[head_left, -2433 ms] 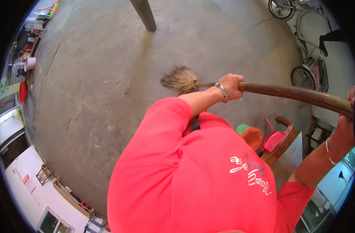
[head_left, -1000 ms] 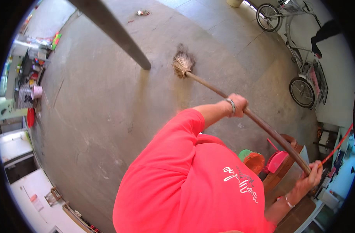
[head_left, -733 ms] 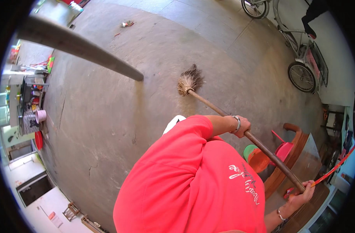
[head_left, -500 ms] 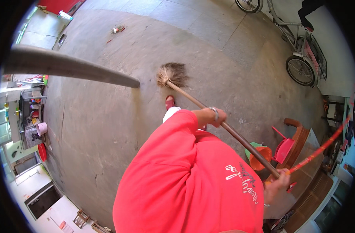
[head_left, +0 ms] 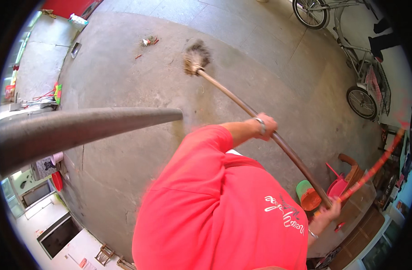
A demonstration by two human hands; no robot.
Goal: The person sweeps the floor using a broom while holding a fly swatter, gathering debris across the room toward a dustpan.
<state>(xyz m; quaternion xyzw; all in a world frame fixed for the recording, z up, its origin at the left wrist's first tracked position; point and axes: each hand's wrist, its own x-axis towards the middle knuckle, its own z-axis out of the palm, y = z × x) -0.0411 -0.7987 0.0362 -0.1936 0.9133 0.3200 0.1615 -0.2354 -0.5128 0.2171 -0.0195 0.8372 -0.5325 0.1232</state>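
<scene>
A broom (head_left: 246, 105) with a long brown wooden handle runs slantwise across the view, its straw head (head_left: 198, 58) on the concrete floor ahead and blurred by motion. My left hand (head_left: 265, 126) is closed around the middle of the handle, a silver bangle at the wrist. Lower down, my right hand (head_left: 328, 210) grips the handle near its top end. From that end a red-orange strip (head_left: 372, 171) stretches off toward the right. Beyond the broom head to its left lies a small heap of litter (head_left: 149, 41) with white and red bits.
A grey metal pole (head_left: 93, 128) rises on the left. A tricycle (head_left: 361, 96) with a wire basket stands at the far right. Green and orange buckets (head_left: 308, 195), a pink dustpan-like item (head_left: 337, 185) and a glass-topped wooden table (head_left: 359, 202) are near my right hand.
The broom head has moved forward, away from me and closer to the litter heap. My left arm has reached out further. The whole view has shifted, with the pole now nearer.
</scene>
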